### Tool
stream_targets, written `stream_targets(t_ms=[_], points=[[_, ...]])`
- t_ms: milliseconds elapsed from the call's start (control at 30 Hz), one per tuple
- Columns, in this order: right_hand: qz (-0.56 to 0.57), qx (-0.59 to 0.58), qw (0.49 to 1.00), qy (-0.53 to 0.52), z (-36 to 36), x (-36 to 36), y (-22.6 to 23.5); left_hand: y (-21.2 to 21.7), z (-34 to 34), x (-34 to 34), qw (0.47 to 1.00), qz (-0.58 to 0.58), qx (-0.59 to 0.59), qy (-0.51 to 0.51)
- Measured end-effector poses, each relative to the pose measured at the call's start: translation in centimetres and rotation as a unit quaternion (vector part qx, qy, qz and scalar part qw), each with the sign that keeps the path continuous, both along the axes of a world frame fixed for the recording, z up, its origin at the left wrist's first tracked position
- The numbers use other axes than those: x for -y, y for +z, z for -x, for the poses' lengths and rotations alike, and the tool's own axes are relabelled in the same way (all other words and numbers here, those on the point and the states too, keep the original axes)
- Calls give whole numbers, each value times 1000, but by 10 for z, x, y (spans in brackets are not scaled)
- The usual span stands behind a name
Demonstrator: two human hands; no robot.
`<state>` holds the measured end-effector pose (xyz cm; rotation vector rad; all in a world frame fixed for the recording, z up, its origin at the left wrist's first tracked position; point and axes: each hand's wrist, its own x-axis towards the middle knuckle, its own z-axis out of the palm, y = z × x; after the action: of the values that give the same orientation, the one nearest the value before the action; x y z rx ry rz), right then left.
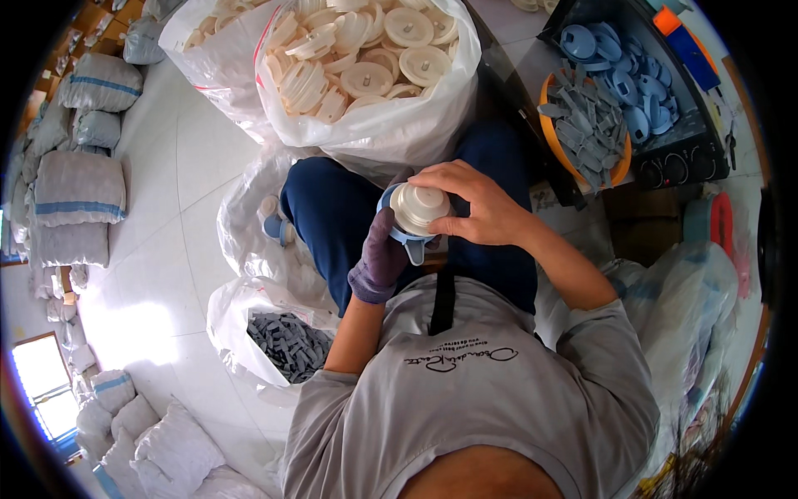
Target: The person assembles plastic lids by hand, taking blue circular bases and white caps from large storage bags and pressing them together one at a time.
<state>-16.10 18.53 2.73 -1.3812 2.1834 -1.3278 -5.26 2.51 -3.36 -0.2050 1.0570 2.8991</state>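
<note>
Above my lap, my left hand point(378, 262), in a purple-grey glove, is closed around a light blue plastic lid point(398, 235). A cream round plastic insert point(421, 205) sits on the lid, its stepped dome facing up. A tab point(416, 252) sticks out from the lid's near side. My bare right hand point(472, 200) grips the insert from the right, fingers over its far side and thumb at its near edge. The undersides of both pieces are hidden.
A white bag point(391, 141) of cream discs stands beyond my knees. At right are an orange bowl point(618, 173) of grey strips and a black oven-like box point(706, 137) holding blue lids. A bag point(235, 349) of dark grey pieces sits left; sacks point(81, 188) line the far left.
</note>
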Motion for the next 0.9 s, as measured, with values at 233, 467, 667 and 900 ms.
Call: stream_targets(t_ms=[233, 467, 667, 900], points=[[85, 82, 992, -31, -15, 3, 3, -11, -5, 3, 999, 5, -22, -40], [63, 52, 997, -1, -19, 3, -3, 14, -4, -11, 997, 20, 75, 11], [70, 1, 998, 2, -20, 4, -3, 1, -8, -1, 998, -15, 33, -51], [69, 6, 998, 3, -25, 2, -4, 0, -14, 0, 996, -29, 38, -73]])
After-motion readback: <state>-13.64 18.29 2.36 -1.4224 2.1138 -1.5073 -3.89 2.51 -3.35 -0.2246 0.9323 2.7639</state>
